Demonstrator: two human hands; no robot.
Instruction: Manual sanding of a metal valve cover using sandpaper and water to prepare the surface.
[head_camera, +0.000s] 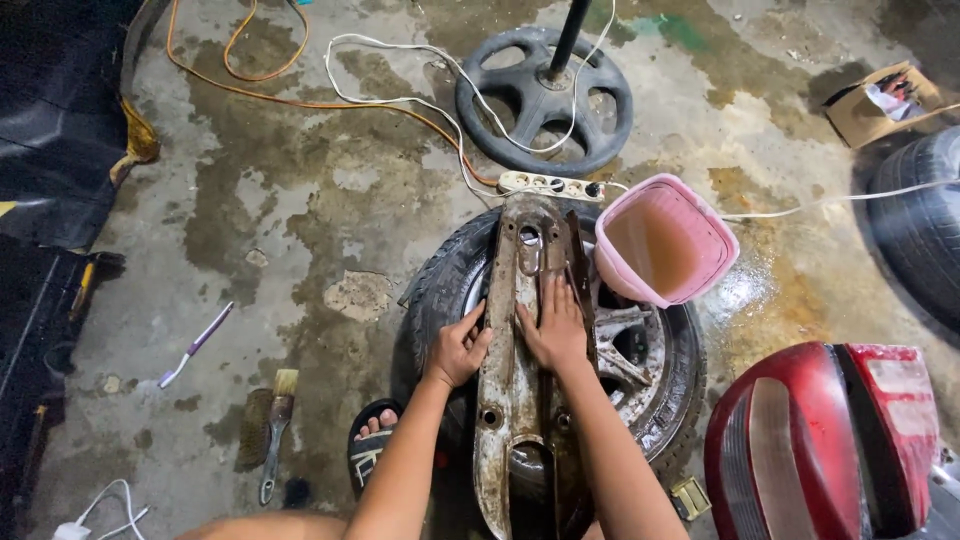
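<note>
A long rusty metal cover (512, 400) lies lengthwise on top of a wheel with its tyre (435, 285) flat on the floor. My left hand (458, 347) grips the cover's left edge. My right hand (556, 327) rests flat on the cover's upper middle, fingers spread toward its far end. A pink plastic basket (664, 243) holding brownish liquid sits tilted on the tyre's far right side, just beyond my right hand.
A white power strip (551, 185) with cables lies past the tyre, near a round black fan base (544, 98). A toothbrush (196, 345), paintbrush (277, 430) and wire brush (254, 428) lie at left. A red tail lamp (825, 440) sits at right, another tyre (920, 230) beyond. My sandalled foot (372, 440) stands beside the wheel.
</note>
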